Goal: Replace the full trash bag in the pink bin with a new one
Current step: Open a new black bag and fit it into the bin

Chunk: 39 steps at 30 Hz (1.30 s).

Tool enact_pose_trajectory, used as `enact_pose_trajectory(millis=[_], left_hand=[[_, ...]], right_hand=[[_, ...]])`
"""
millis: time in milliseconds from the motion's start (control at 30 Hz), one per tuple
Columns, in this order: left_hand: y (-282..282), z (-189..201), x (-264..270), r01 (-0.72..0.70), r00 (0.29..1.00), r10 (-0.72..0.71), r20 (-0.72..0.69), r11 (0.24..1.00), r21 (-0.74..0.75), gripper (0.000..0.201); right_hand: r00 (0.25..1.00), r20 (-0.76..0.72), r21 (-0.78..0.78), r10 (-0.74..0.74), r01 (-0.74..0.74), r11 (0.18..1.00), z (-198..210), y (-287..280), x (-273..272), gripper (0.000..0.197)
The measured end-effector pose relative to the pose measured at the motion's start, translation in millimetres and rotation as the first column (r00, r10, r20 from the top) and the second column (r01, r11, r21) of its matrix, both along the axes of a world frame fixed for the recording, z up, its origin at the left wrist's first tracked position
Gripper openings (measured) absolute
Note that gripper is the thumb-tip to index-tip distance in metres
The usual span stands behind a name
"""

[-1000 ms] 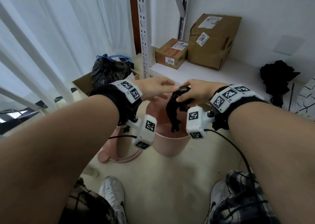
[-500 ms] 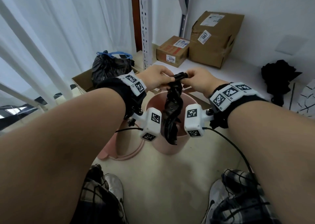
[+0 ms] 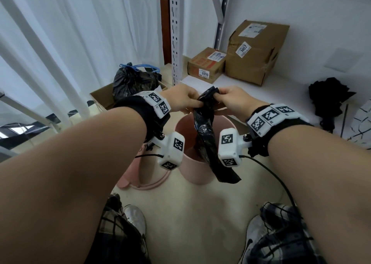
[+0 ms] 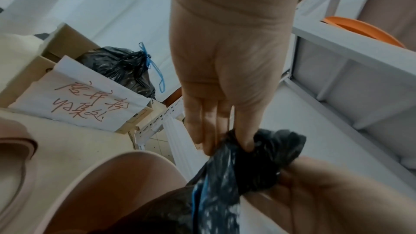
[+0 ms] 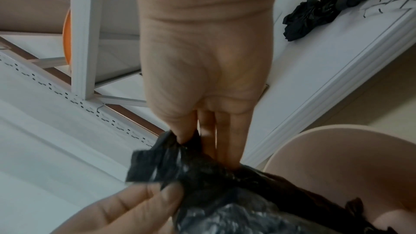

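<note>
Pinching the new trash bag (image 3: 204, 127) between left hand (image 3: 183, 101) and right hand (image 3: 233, 101), above the pink bin (image 3: 193, 171) on the floor; next, find its mouth and spread it open.

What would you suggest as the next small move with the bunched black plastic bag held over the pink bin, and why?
Probably draw the hands apart to find and open the mouth. The left hand and right hand both pinch the top of the still-bunched black plastic trash bag, which hangs as a narrow strip over the round pink plastic bin; it looks unlined.
</note>
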<state>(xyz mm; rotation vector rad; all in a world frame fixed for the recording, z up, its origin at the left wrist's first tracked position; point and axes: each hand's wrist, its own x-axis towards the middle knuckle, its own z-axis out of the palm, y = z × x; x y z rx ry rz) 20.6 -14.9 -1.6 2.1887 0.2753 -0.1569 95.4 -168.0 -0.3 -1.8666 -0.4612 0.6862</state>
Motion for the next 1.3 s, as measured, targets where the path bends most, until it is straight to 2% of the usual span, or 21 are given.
enact_pose_trajectory(millis=[67, 167, 200, 267, 333, 433, 500, 567, 600, 667, 700, 767, 833, 900, 967, 1000, 1033, 1100, 1133, 1200, 1300], left_hand=[[-2.9, 2.0, 0.9, -0.050, 0.996, 0.051, 0.073, 0.999, -0.017, 0.017], [-4.1, 7.4, 3.3, -0.108, 0.971, 0.117, 0.208, 0.993, -0.053, 0.020], [-3.6, 9.6, 4.0, -0.094, 0.967, 0.108, 0.230, 0.993, -0.072, 0.017], [-1.2, 11.1, 4.2, -0.062, 0.965, 0.095, 0.245, 0.988, -0.139, 0.019], [2.0, 11.5, 3.2, -0.079, 0.961, 0.129, 0.244, 0.976, -0.205, 0.028], [6.5, 11.9, -0.6, -0.161, 0.948, 0.215, 0.236, 0.960, -0.228, 0.031], [12.3, 10.9, -0.3, -0.189, 0.948, 0.182, 0.262, 0.982, 0.005, 0.023], [15.7, 10.3, -1.2, -0.193, 0.968, 0.121, 0.222, 0.920, 0.342, 0.017], [15.6, 10.5, -0.9, -0.177, 0.978, 0.104, 0.183, 0.876, 0.448, 0.021], [14.1, 11.2, -0.1, -0.097, 0.995, 0.059, 0.085, 0.815, 0.572, 0.028], [14.1, 10.7, 0.1, -0.070, 0.997, 0.050, 0.050, 0.815, 0.575, 0.028], [17.2, 8.3, 0.8, -0.075, 0.997, 0.079, 0.011, 0.874, 0.481, 0.034], [20.6, 7.4, 0.5, -0.143, 0.990, 0.139, 0.036, 0.920, 0.366, 0.044], [20.0, 9.5, -0.7, -0.213, 0.977, 0.196, 0.087, 0.931, 0.296, 0.046], [17.9, 10.8, -0.6, -0.273, 0.960, 0.247, 0.131, 0.929, 0.249, 0.044], [15.8, 11.0, 0.3, -0.290, 0.954, 0.263, 0.144, 0.932, 0.216, 0.043], [12.9, 10.9, 1.0, -0.292, 0.951, 0.270, 0.149, 0.944, 0.155, 0.040], [3.8, 11.5, 1.6, -0.263, 0.953, 0.260, 0.157, 0.965, -0.001, 0.031], [-1.5, 12.9, 1.1, -0.238, 0.956, 0.244, 0.164, 0.970, -0.058, 0.025], [-11.6, 17.1, -0.1, -0.178, 0.967, 0.198, 0.161, 0.975, -0.130, 0.015], [-19.8, 24.4, -3.9, -0.136, 0.977, 0.168, 0.129, 0.965, -0.223, 0.010]], right_hand=[[0.997, -0.073, 0.074, -0.033, 0.038, 0.997, 3.4, 4.2, -3.5, 0.030], [0.994, -0.099, 0.084, 0.044, -0.036, 0.996, 11.4, 10.1, -5.8, 0.057], [0.994, -0.083, 0.090, 0.070, -0.063, 0.994, 13.2, 11.7, -6.2, 0.059], [0.999, -0.018, 0.110, 0.026, -0.024, 0.994, 13.2, 13.2, -5.3, 0.042], [0.991, 0.112, 0.102, -0.076, 0.064, 0.993, 10.8, 10.9, -0.2, 0.011], [0.956, 0.262, 0.013, -0.134, 0.135, 0.991, 3.4, 0.2, 11.4, 0.024], [0.908, 0.415, -0.182, -0.055, 0.142, 0.973, 1.4, -6.7, 16.5, 0.020], [0.855, 0.516, -0.378, 0.050, 0.175, 0.909, -0.1, -11.4, 16.3, 0.019], [0.833, 0.546, -0.426, 0.087, 0.187, 0.885, -1.3, -12.6, 16.3, 0.020], [0.798, 0.594, -0.470, 0.103, 0.240, 0.849, -3.1, -11.6, 15.2, 0.018], [0.794, 0.601, -0.471, 0.087, 0.265, 0.841, -3.4, -10.9, 14.6, 0.019], [0.818, 0.575, -0.411, -0.004, 0.293, 0.863, -4.1, -10.1, 15.2, 0.028], [0.823, 0.545, -0.268, -0.162, 0.354, 0.896, -0.7, -11.0, 14.4, 0.041], [0.752, 0.590, -0.174, -0.293, 0.473, 0.864, 4.6, -14.3, 11.9, 0.046], [0.701, 0.651, -0.195, -0.291, 0.525, 0.828, 7.5, -15.4, 11.8, 0.042], [0.735, 0.629, -0.224, -0.256, 0.486, 0.845, 9.1, -14.6, 10.8, 0.034], [0.810, 0.544, -0.221, -0.217, 0.388, 0.895, 10.0, -13.1, 8.6, 0.026], [0.952, 0.269, -0.102, -0.143, 0.176, 0.979, 9.5, -8.2, 0.3, 0.027], [0.983, 0.143, -0.012, -0.118, 0.121, 0.993, 10.3, -4.9, -4.5, 0.027], [0.995, 0.042, 0.110, -0.091, 0.086, 0.990, 13.6, 0.5, -10.3, 0.025], [0.993, 0.031, 0.155, -0.112, 0.106, 0.982, 17.4, 3.1, -8.9, 0.027]])
